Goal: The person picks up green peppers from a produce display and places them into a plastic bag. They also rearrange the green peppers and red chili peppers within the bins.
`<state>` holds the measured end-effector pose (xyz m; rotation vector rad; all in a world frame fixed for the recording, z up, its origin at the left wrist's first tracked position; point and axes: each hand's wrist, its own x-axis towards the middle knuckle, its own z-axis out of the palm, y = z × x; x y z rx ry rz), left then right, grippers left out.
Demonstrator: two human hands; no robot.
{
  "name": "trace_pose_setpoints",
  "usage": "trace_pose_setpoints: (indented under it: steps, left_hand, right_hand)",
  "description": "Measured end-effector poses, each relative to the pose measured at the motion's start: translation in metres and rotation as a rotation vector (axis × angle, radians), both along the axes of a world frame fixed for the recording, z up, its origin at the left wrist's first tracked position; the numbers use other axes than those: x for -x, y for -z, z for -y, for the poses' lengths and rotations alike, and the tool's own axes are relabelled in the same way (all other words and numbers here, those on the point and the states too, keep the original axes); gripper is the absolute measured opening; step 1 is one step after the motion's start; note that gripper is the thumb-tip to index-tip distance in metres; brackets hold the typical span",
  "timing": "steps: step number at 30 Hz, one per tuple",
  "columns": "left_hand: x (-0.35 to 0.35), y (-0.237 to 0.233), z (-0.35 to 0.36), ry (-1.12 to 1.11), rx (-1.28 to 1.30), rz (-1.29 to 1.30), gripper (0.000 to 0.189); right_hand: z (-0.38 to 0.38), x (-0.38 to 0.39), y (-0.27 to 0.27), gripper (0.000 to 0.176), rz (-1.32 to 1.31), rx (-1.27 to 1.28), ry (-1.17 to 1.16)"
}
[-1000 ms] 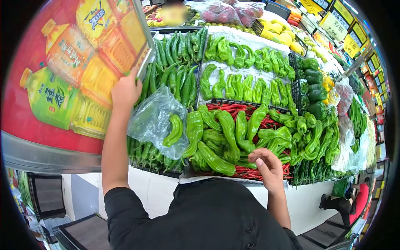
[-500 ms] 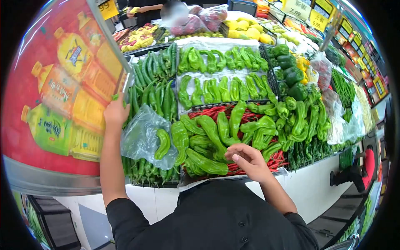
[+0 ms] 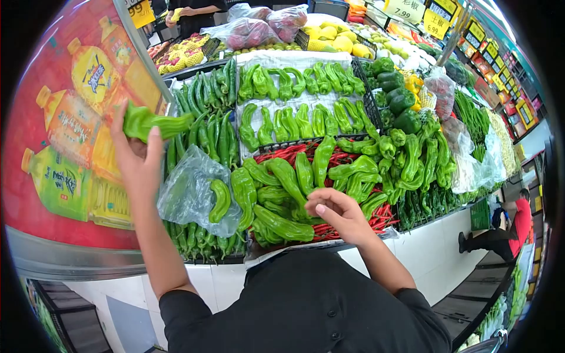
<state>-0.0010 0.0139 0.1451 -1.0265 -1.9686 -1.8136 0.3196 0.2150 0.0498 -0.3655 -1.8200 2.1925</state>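
My left hand [image 3: 139, 167] is raised at the left, in front of the drinks panel, with its thumb and fingers closed round a wrinkled green pepper [image 3: 168, 125]. My right hand [image 3: 336, 213] hangs over the front pile of green peppers [image 3: 285, 226]; its fingers are loosely bent, the thumb stands apart, and I see nothing in it. Red chillies [image 3: 381, 223] show beneath that pile. Left of the pile, a single curved green pepper [image 3: 220, 201] rests on a clear plastic bag [image 3: 187, 191].
A red panel with printed drink bottles [image 3: 76, 170] borders the stand on the left. Behind the pile, more green peppers lie in rows on white sheeting [image 3: 276, 109]. Long green peppers [image 3: 220, 144] fill the left section. A person in red [image 3: 520, 220] is at the far right.
My left hand has risen and moved left from the panel's edge, and the green pepper in it now shows fully. My right hand stays over the pile. The view has shifted slightly.
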Motion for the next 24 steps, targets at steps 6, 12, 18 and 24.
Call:
trace_pose_setpoints:
  steps: [6,12,18,24]
  left_hand:
    - [-0.124,0.049,-0.052,0.69,-0.256,0.383,0.094]
    - [-0.183,0.105,-0.064,0.886,-0.212,0.695,0.08]
    - [-0.166,0.116,-0.052,0.778,-0.001,0.412,0.06]
    - [-0.164,0.089,-0.041,0.702,0.33,0.048,0.046]
  right_hand:
    - [0.003,0.025,0.013,0.058,-0.21,0.092,-0.12]
    - [0.005,0.01,0.018,0.057,-0.279,0.001,0.08]
    - [-0.01,0.002,-0.006,0.038,-0.262,-0.235,0.038]
    - [-0.025,0.008,-0.044,0.039,-0.095,-0.561,-0.115]
